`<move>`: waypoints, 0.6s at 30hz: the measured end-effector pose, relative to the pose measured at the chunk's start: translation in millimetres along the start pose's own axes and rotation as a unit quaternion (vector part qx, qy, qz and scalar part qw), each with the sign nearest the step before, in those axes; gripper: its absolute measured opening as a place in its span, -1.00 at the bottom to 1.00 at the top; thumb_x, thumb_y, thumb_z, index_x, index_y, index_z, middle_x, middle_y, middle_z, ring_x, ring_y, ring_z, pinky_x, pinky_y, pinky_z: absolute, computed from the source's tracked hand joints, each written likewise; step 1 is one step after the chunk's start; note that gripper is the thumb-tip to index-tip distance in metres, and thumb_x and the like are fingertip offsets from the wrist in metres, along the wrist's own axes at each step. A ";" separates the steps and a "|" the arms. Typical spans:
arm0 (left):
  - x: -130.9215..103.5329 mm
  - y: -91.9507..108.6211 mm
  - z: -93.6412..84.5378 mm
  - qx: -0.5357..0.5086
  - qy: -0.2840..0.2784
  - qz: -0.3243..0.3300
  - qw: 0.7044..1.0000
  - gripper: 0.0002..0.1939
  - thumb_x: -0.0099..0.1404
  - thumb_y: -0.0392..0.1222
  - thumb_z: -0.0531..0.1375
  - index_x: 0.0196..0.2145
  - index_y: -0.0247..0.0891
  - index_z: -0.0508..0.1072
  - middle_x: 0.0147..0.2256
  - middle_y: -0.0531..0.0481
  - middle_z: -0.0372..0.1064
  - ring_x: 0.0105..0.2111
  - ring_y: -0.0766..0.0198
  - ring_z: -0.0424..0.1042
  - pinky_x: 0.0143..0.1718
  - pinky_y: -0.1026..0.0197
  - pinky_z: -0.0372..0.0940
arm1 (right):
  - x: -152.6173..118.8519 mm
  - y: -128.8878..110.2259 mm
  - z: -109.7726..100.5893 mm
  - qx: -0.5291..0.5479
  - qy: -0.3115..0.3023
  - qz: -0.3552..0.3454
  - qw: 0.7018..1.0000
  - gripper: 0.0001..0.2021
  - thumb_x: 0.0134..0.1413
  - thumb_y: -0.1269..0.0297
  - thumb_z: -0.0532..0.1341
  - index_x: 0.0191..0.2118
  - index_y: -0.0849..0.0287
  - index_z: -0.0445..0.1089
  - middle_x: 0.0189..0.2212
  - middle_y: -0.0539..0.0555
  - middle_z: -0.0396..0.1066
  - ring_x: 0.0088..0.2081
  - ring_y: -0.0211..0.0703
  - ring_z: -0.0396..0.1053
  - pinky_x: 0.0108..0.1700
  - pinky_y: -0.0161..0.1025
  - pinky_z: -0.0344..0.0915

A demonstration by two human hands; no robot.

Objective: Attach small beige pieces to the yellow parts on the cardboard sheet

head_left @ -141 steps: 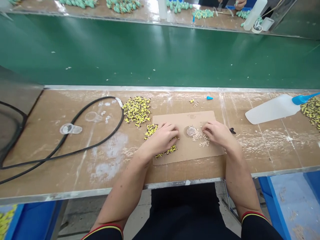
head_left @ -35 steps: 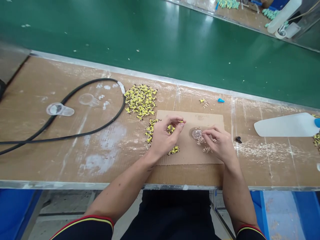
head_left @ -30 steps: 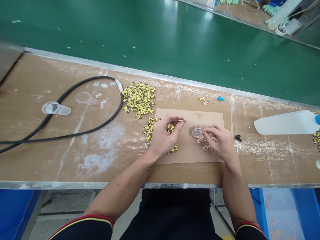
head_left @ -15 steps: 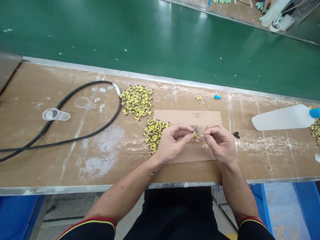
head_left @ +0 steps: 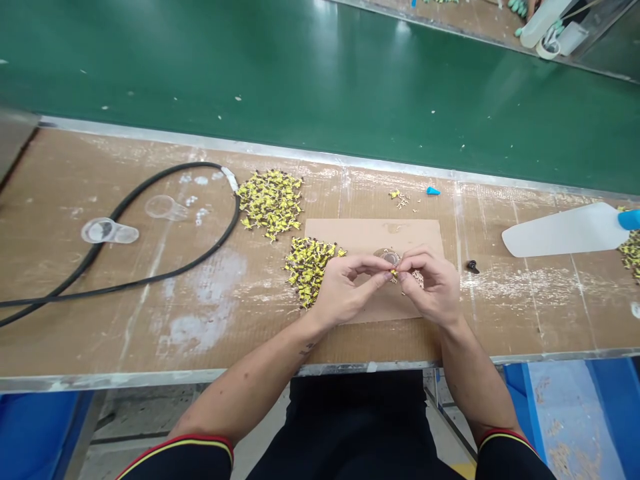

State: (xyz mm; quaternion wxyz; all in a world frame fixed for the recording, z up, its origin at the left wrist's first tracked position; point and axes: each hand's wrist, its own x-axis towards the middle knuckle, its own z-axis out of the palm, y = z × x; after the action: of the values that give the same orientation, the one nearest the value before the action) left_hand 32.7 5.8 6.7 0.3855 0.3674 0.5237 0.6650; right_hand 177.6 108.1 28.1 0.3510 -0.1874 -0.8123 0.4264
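Observation:
Over a flat cardboard sheet [head_left: 367, 230], the fingertips of both my hands meet. My left hand [head_left: 346, 288] is closed in a pinch on a small yellow figure [head_left: 394, 273], mostly covered by the fingers. Thumb and forefinger of my right hand [head_left: 431, 285] are pressed together at the same figure; whatever they pinch is too small to make out. Just beyond the fingertips lies a small clear round dish [head_left: 388, 255]. Tiny beige pieces [head_left: 418, 276] are scattered on the cardboard, partly behind my right hand. Beside my left hand is a pile of yellow-and-dark figures [head_left: 306, 267].
A second figure pile [head_left: 273, 200] lies farther back, beside a looped black cable [head_left: 185, 270] and clear plastic scoops [head_left: 110, 231]. To the right are a white bottle [head_left: 563, 233], a blue cap [head_left: 433, 191] and a small black object [head_left: 472, 267]. A green belt [head_left: 300, 87] runs behind.
My right hand has moved left, closing the gap, so its fingertips now meet those of my left hand at the yellow figure. The view has shifted slightly.

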 end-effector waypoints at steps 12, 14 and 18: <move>-1.2 6.5 -0.8 0.163 0.016 0.164 0.973 -0.90 0.30 -0.36 0.34 -0.27 -0.20 0.65 -0.33 -0.02 0.67 -0.36 0.26 0.65 -0.24 0.27 0.56 | 0.8 -1.0 2.7 -0.064 0.001 -0.011 0.998 -0.89 0.15 0.46 0.22 -0.31 0.09 0.44 -0.40 0.00 0.50 -0.39 -0.23 0.44 -0.37 -0.25 0.39; -2.0 5.5 -0.6 0.180 0.022 0.205 0.962 -0.88 0.32 -0.38 0.33 -0.25 -0.20 0.64 -0.32 -0.02 0.67 -0.35 0.27 0.66 -0.25 0.30 0.56 | 0.6 -1.0 2.8 -0.061 -0.002 -0.011 0.998 -0.89 0.16 0.46 0.22 -0.31 0.09 0.43 -0.39 0.00 0.50 -0.39 -0.23 0.44 -0.38 -0.26 0.38; -2.9 -1.2 -2.2 0.239 0.025 0.287 0.927 -0.81 0.31 -0.45 0.30 -0.21 -0.20 0.62 -0.26 -0.04 0.67 -0.28 0.27 0.68 -0.20 0.31 0.57 | 1.0 -0.4 3.8 -0.059 -0.007 -0.016 0.998 -0.86 0.12 0.50 0.20 -0.32 0.09 0.39 -0.41 -0.02 0.46 -0.40 -0.25 0.42 -0.38 -0.28 0.36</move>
State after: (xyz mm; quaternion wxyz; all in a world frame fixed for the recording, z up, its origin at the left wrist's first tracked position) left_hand 32.2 2.5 4.9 0.0654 0.5665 0.5487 0.6113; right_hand 174.1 106.3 27.3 0.3406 -0.1916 -0.8413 0.3735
